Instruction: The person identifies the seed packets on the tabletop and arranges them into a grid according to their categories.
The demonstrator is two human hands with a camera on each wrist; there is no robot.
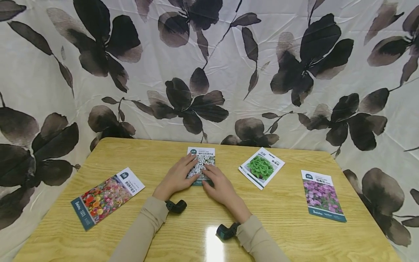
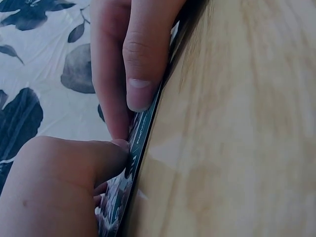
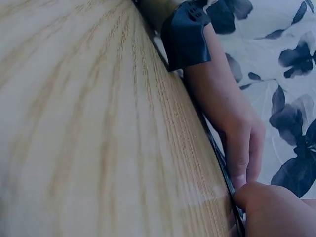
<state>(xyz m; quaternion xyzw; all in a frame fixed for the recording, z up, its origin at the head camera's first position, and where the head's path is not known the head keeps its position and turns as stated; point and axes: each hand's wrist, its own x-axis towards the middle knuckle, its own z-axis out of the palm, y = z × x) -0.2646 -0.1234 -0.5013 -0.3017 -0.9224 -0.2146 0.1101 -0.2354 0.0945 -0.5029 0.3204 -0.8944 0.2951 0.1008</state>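
White-flowered packet (image 1: 201,166) underlies left grip (image 1: 178,175) and right grip (image 1: 220,185).

Head view is bright with soft, fairly even light; one blown-out glare patch sits on the near middle of the tabletop (image 1: 214,242), source direction unclear, and the small print on the white-flower packet (image 1: 204,160) is too soft to read. Both wrist views run dimmer, low contrast, with a cool blue cast on the far patterned cloth (image 1: 229,65). Left wrist: wood grain smeared toward the right; right wrist: grain sharper mid-table, blurred at the left edge.
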